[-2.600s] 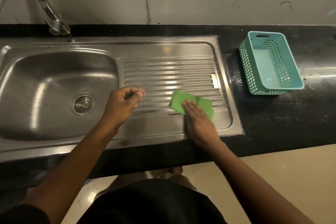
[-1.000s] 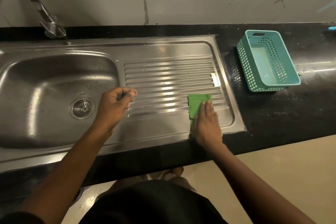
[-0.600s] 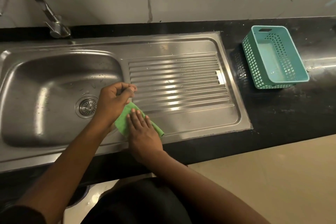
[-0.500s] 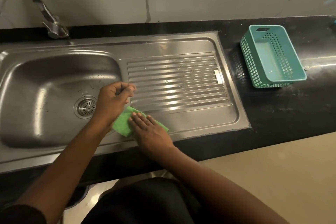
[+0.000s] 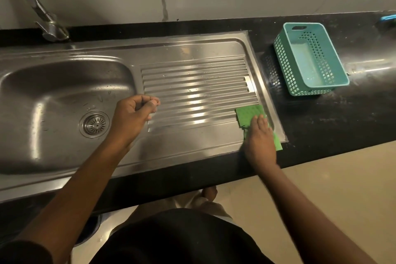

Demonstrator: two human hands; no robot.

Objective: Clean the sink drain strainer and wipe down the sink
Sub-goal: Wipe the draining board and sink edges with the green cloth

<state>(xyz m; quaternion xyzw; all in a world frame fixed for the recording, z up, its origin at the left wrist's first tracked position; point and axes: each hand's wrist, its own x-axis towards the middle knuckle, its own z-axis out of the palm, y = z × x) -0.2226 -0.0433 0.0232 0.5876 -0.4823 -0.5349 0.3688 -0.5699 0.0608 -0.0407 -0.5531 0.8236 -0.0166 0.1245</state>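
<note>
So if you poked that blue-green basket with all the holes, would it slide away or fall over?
Probably slide. The basket looks like thin plastic full of holes, so it is likely light. It sits flat and low on the shiny dark counter, with nothing visible inside, so a poke would likely scoot it rather than tip it. It might flex a bit if squeezed.

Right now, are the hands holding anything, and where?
The right hand presses flat on the near end of the green cloth, pinning it to the drainboard. The left hand is curled; nothing shows in its grip.
</note>
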